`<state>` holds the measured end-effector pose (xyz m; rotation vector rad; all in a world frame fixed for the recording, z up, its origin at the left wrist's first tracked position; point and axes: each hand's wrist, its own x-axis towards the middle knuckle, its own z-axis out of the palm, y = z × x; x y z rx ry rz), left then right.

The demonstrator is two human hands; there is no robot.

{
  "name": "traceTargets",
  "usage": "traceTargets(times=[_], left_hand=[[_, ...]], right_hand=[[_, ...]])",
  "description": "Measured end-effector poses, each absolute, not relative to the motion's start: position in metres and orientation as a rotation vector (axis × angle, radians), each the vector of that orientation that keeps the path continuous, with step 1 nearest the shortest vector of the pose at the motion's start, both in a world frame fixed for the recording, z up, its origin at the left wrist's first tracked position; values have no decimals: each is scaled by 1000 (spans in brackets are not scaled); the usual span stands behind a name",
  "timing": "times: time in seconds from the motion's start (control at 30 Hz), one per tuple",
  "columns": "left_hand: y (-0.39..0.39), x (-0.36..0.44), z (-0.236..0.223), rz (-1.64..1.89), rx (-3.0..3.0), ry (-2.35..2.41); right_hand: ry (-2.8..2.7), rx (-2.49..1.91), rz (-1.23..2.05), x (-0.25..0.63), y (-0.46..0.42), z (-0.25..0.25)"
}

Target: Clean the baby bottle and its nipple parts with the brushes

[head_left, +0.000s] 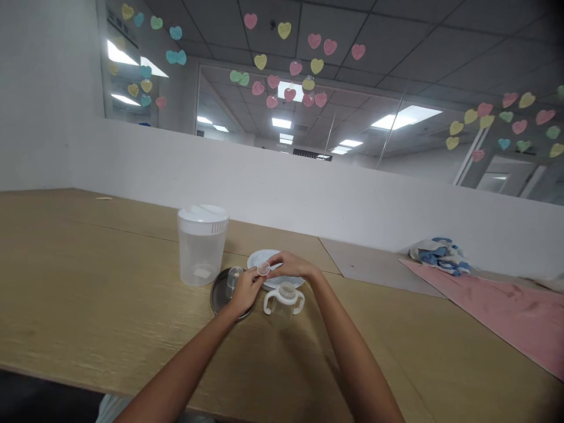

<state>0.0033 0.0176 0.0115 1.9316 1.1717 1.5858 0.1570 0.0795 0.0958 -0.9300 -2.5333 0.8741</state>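
Both my hands meet over the wooden table [88, 282], pinching a small clear round part [263, 269] between their fingertips. My left hand [245, 289] comes from below left, my right hand [292, 267] from the right. Just under them stands a baby bottle with white handles [284, 299], its neck uncovered. A clear dome cap [233, 278] stands on a dark round metal lid [217, 292] beneath my left hand. A white plate [259, 258] lies behind my hands.
A clear plastic pitcher with a white lid [201, 245] stands to the left of the plate. At the right lie a pink cloth [506, 311] and a bundled blue-and-white cloth [438, 254]. A white partition wall [282, 188] runs behind the table.
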Motion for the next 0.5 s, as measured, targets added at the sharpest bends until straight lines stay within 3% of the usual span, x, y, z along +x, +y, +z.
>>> traceTargets(times=[0.3,0.4,0.5], left_hand=[[25,-7,10,1804,1807,1183],[24,-18,12,1835,1817,1281],[18,-31,11,1706,1978,1349]], right_hand=[[-2199,-849,1238,160,78,93],[-2202,-948,1160,167,79,98],[-2344,-1110,860,170,80,100]])
